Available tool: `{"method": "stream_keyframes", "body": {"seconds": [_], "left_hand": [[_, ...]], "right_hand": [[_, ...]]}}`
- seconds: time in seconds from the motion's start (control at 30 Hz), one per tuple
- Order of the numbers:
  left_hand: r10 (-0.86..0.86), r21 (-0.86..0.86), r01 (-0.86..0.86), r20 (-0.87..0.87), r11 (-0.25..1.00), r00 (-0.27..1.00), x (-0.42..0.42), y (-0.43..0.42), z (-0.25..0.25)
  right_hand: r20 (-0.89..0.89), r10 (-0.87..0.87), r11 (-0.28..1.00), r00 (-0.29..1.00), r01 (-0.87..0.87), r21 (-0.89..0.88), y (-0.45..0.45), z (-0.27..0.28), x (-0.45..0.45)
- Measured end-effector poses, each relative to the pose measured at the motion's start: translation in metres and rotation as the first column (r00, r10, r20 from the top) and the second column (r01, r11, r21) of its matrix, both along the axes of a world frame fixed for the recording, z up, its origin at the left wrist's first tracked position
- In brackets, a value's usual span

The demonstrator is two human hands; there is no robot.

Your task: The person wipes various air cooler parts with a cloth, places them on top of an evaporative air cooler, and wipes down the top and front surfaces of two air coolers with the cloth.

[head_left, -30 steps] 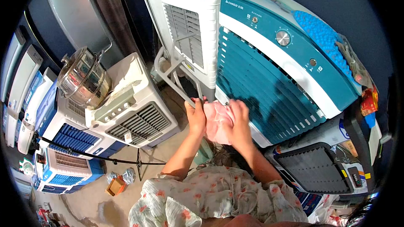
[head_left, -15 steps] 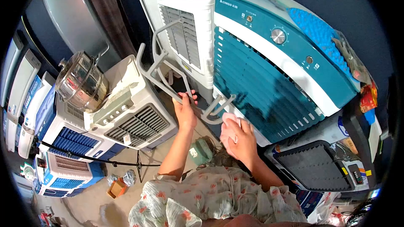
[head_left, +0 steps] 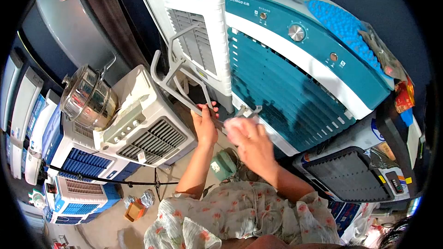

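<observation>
My left hand (head_left: 204, 122) is closed round the middle of a grey tubular frame (head_left: 173, 83), which is held up in front of me. The frame's curved legs rise to the upper left, and its other end reaches over to my right hand. My right hand (head_left: 253, 145) is blurred by motion and holds a pink cloth (head_left: 236, 129) against that right end. Part of this end is hidden behind the cloth and fingers. Just behind the frame stand a white air cooler (head_left: 198, 37) and a teal air cooler (head_left: 277, 83).
A beige cooler (head_left: 154, 140) at the left bears a steel steamer pot (head_left: 90, 99). A thin black stand (head_left: 157, 183) crosses low at the left. A green container (head_left: 223, 165) is on the floor below my hands. A black-grilled appliance (head_left: 346, 175) lies at the right.
The frame was first mostly behind both hands, then turned so its legs spread to the left. My right hand has moved left with the bunched cloth, onto the frame's right end.
</observation>
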State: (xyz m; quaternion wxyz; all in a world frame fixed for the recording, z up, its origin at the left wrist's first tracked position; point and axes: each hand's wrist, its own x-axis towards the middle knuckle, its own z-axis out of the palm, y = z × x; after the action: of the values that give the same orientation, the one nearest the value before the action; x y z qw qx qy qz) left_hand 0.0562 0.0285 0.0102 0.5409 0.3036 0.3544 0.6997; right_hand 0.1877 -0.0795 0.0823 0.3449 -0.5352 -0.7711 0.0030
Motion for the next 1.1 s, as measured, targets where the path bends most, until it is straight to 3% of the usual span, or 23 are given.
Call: {"method": "stream_keyframes", "body": {"seconds": [0.07,0.17,0.23,0.4,0.53,0.63,0.77,0.83,0.9,0.97,1.0,1.1], "left_hand": [[-0.041,-0.037,0.040,-0.022,0.999,0.999,0.005,-0.004,0.005],[-0.029,-0.023,0.028,-0.025,0.999,0.999,-0.003,0.001,0.000],[0.004,0.002,-0.004,-0.021,1.000,1.000,-0.013,0.003,0.004],[-0.073,-0.099,0.080,0.078,0.992,0.994,-0.024,0.008,0.002],[-0.136,-0.134,0.145,0.077,0.980,0.988,-0.007,0.005,0.002],[-0.180,-0.110,0.176,-0.030,0.978,0.983,-0.002,0.005,0.002],[-0.182,-0.077,0.173,-0.133,0.982,0.974,-0.011,0.005,0.004],[-0.206,-0.095,0.190,-0.216,0.977,0.954,-0.020,0.009,0.004],[-0.234,-0.114,0.210,-0.280,0.971,0.931,-0.030,0.011,0.000],[-0.271,-0.131,0.241,-0.328,0.962,0.905,-0.037,0.013,-0.008],[-0.287,-0.125,0.260,-0.328,0.957,0.900,-0.038,0.013,-0.010],[-0.322,-0.107,0.304,-0.357,0.947,0.877,-0.031,0.006,-0.015]], "right_hand": [[0.004,0.090,0.993,0.996,-0.090,-0.074,-0.001,-0.019,-0.006],[-0.085,0.015,0.991,0.996,-0.026,-0.129,0.004,-0.027,0.004],[-0.094,-0.125,0.971,0.988,0.103,-0.216,-0.003,-0.017,0.022],[-0.077,-0.275,0.960,0.958,0.279,0.039,-0.011,-0.008,0.052],[-0.045,-0.122,0.992,0.992,0.121,-0.036,-0.006,-0.003,0.028],[0.152,0.014,0.996,0.988,-0.001,-0.087,-0.002,-0.031,0.020],[0.048,-0.099,0.992,0.994,0.103,-0.078,0.004,-0.041,0.040],[-0.033,-0.032,0.990,0.999,0.027,-0.141,-0.004,-0.005,0.056],[0.212,0.276,0.958,0.937,-0.250,-0.144,0.001,0.025,0.076],[0.286,0.283,0.959,0.915,-0.277,-0.061,0.011,0.025,0.091],[0.227,0.150,0.986,0.962,-0.163,0.039,0.018,0.020,0.091],[0.109,0.031,0.982,0.994,-0.050,0.182,0.027,0.020,0.068]]}}
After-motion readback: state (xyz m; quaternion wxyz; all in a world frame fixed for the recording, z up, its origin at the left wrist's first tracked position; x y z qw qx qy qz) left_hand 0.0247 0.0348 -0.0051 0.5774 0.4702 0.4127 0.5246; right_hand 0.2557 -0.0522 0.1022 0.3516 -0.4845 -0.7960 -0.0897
